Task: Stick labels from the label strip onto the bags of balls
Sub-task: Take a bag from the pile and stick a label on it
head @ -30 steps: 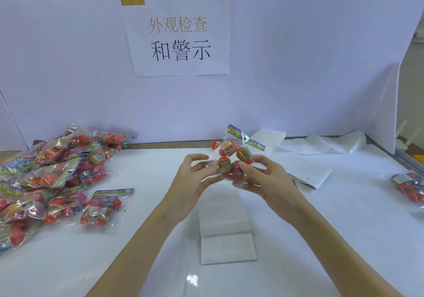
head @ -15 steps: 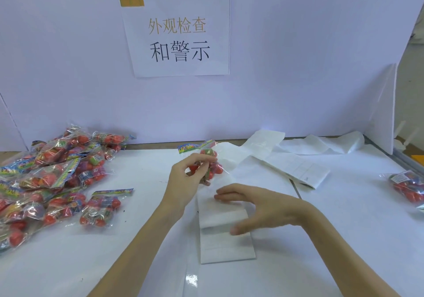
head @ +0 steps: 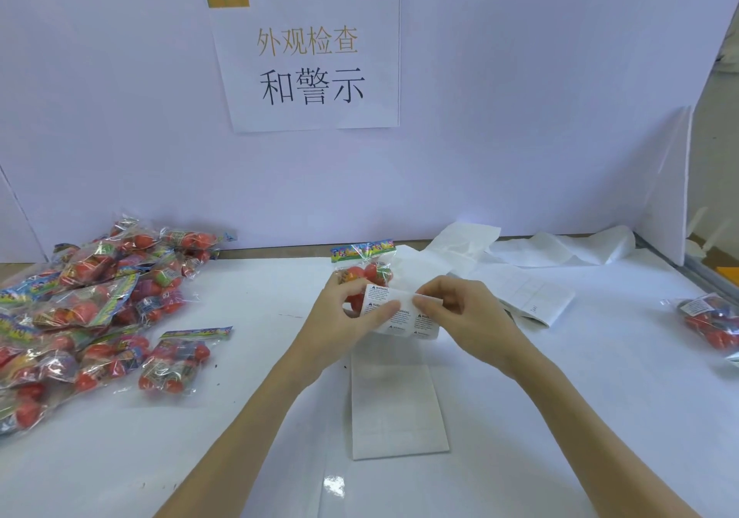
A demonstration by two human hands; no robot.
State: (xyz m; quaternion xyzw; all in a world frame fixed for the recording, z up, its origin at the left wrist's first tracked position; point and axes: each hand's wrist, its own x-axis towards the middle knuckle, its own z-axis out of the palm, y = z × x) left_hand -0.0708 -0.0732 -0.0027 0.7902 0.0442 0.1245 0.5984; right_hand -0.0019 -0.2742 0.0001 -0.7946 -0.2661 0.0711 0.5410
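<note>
Pile of bags [head: 92,309]: far left on the desk [head: 580,389], unlabelled. Left hand [head: 344,317]: holds one bag of balls [head: 366,271] and pins the label strip [head: 400,317] with its thumb. Right hand [head: 466,313]: fingers pinch a label edge. Advice: peel slowly, keep the strip taut, avoid creasing. Labelled bag [head: 710,319]: far right.

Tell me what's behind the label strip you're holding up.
Behind the label strip, the left hand holds a bag of red balls; its colourful header and upper balls show. The bag's lower part is covered by the strip and fingers.
</note>
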